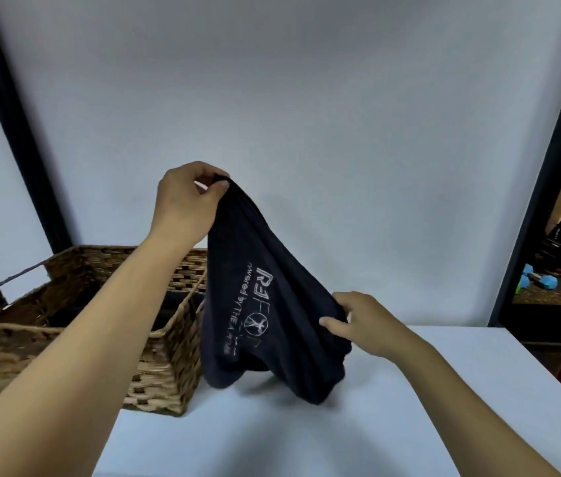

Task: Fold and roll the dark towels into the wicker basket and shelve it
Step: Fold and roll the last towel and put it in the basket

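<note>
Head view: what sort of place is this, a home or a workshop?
Likely a plain recording corner in a home or storeroom. A white table stands against a bare wall with a basket on it, and bright clutter lies on the floor at right.

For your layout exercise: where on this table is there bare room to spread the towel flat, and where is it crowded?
Bare tabletop lies between the forearms, in front of the wicker basket and the dark towel, and toward the right edge. The left side is crowded by the basket.
</note>
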